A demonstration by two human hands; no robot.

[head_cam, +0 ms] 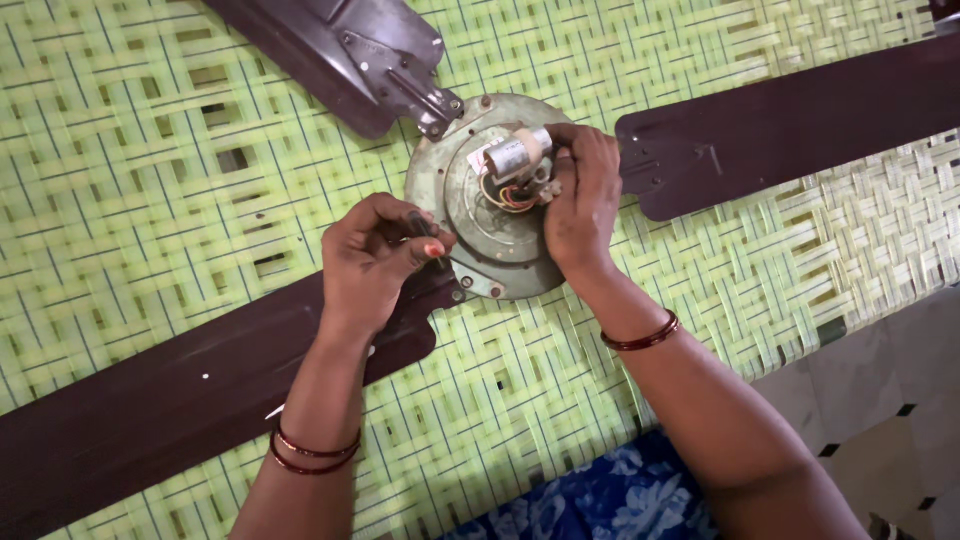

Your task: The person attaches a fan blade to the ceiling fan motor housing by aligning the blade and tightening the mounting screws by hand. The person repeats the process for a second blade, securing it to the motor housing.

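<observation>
The left hand (375, 258) is pinching what looks like a small dark tool at a rim screw of the fan motor (490, 200), lying on the woven cot (150, 150); the right hand (583, 195) is gripping the hub's grey capacitor (518, 155), steadying it.

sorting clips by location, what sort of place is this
Probably a home, not a workshop. A ceiling fan motor with brown blades lies on a green woven cot instead of a bench, with tiled floor beside it. The left hand and right hand work on it.
</observation>
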